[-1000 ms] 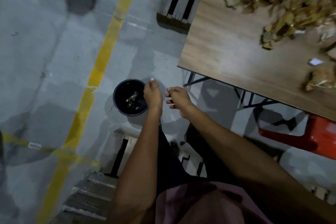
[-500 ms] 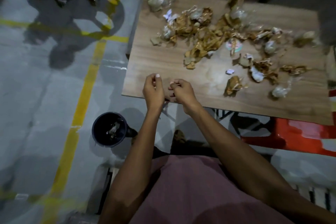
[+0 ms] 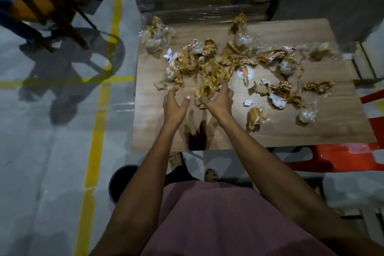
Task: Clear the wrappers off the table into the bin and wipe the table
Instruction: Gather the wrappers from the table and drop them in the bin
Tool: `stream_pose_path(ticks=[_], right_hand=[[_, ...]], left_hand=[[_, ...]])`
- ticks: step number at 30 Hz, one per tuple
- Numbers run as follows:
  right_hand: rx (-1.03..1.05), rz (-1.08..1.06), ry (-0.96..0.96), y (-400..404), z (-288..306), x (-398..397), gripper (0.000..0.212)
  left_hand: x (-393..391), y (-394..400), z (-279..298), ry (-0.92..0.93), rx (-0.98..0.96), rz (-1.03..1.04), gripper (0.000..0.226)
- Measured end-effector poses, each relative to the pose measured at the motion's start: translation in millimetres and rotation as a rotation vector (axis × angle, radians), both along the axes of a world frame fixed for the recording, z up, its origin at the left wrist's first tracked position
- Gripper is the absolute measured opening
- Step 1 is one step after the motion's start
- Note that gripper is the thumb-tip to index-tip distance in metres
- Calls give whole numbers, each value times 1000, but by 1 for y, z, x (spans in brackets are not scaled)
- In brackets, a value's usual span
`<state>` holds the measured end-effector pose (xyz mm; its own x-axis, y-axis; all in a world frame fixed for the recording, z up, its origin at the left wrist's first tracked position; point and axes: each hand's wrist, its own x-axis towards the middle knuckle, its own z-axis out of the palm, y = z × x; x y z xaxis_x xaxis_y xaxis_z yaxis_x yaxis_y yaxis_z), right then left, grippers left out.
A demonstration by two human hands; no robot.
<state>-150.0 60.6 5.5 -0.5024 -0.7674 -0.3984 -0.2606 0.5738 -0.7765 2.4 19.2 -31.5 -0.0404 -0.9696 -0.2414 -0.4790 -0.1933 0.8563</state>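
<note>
Wooden tabletop (image 3: pixel 291 131) strewn with crumpled wrappers (image 3: pixel 232 56), mostly golden-brown foil and clear cellophane, spread from the far left corner to the right edge; a few white paper scraps among them. Near half of the tabletop mostly bare.

Left hand (image 3: pixel 174 104) hovers over the bare wood, fingers spread, grip released, nothing in it. Right hand (image 3: pixel 218 100) reaches into the nearest golden wrapper clump (image 3: pixel 209 87); fingers curl around its near side, grip not yet clenched, contact looks likely but blur leaves it unsure.

Dark bin (image 3: pixel 121 181) on the floor at the person's left, partly hidden by the left forearm.

Handling judgement: wrappers are light, thin, springy, and slippery. Loose pieces will likely slide or drop. Best to rake several together and squeeze from both sides as one wad; single pinches would be slow.
</note>
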Motion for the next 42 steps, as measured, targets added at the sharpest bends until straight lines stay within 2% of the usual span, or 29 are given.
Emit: stream_pose_path(ticks=[5,9,13,19,22,29,33,37,42], right_hand=[[21,-30,101,-53,4,2,95],[15,-8,198,-96,4,15,89],[-11,-1,232,-149,11,26,80],[-89,11,169,-216,7,45,74],[-121,39,141,-253,7,41,71],[-125,134,130,-343,-5,36,69],[-50,218,128,-390,-29,35,68],[11,294,141,-411,-38,33,69],[53,501,23,-419,-60,38,64]], left_hand=[[5,-64,-6,-91,-18,-10,67],[10,-103,-4,-118,0,-21,66],[18,-152,3,-101,-72,-82,63],[27,-223,15,-130,-236,-66,55],[19,-256,22,-172,-332,22,53],[18,-311,-2,-225,-99,148,63],[8,-336,-21,-220,73,191,65],[-4,-347,-27,-190,107,166,65],[-5,-361,-41,-88,124,168,59]])
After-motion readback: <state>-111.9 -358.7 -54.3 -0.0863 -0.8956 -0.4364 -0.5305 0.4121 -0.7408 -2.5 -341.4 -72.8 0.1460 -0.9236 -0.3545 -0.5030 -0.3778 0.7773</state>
